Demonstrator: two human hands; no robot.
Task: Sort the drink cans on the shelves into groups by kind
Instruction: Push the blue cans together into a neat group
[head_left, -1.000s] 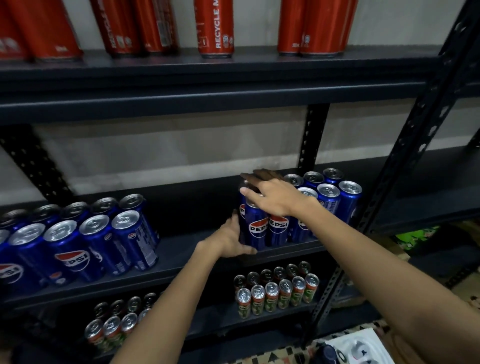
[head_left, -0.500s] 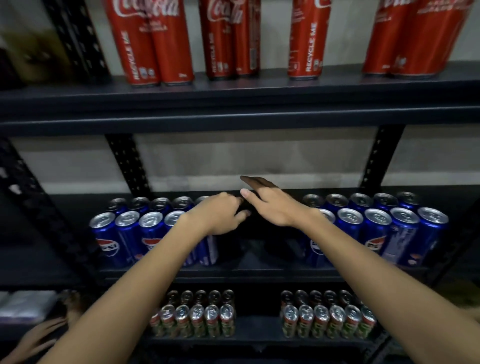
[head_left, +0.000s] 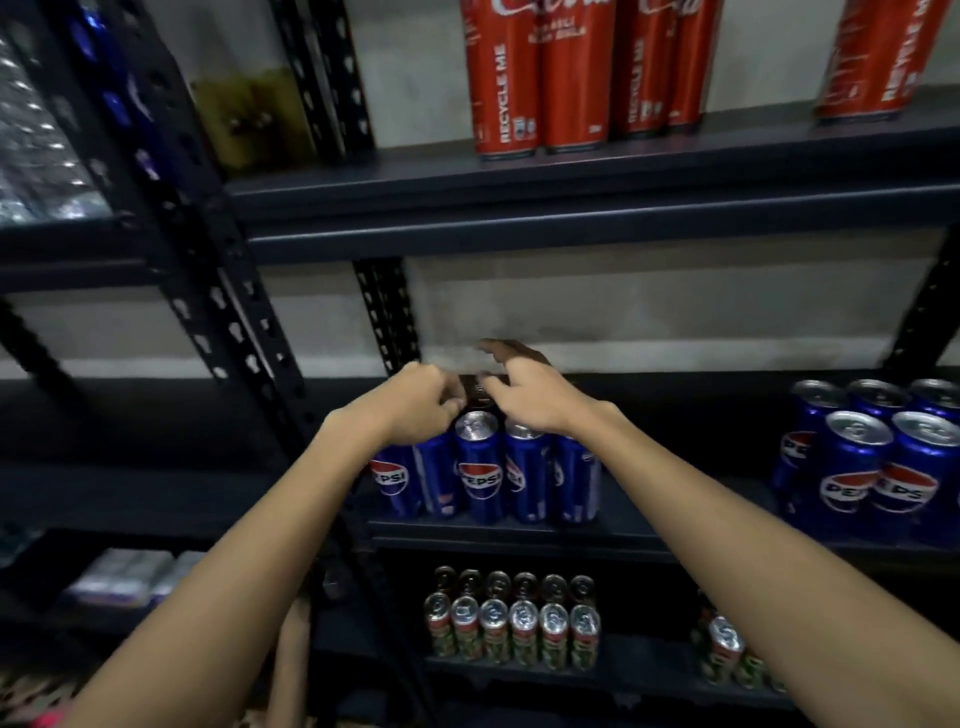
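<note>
A cluster of blue Pepsi cans (head_left: 480, 475) stands at the left end of the middle shelf (head_left: 649, 535). My left hand (head_left: 421, 402) hovers over the cluster's left side with its fingers curled down onto the can tops. My right hand (head_left: 530, 389) reaches over the right side, fingers spread and touching the tops of the back cans. Whether either hand grips a can is hidden. A second Pepsi group (head_left: 862, 462) stands further right on the same shelf. Tall red Coca-Cola cans (head_left: 535, 78) line the shelf above. Small green-and-red cans (head_left: 511, 629) fill the shelf below.
A black perforated upright (head_left: 223, 312) splits this rack from the one on the left, which holds clear bottles (head_left: 36, 145) and wrapped packs (head_left: 124, 574). A yellowish jar (head_left: 249, 114) sits behind the top shelf. More small cans (head_left: 727, 649) stand lower right.
My view has swung left. Both hands left the right Pepsi group and moved across the gap onto the left group, the left hand curling tighter.
</note>
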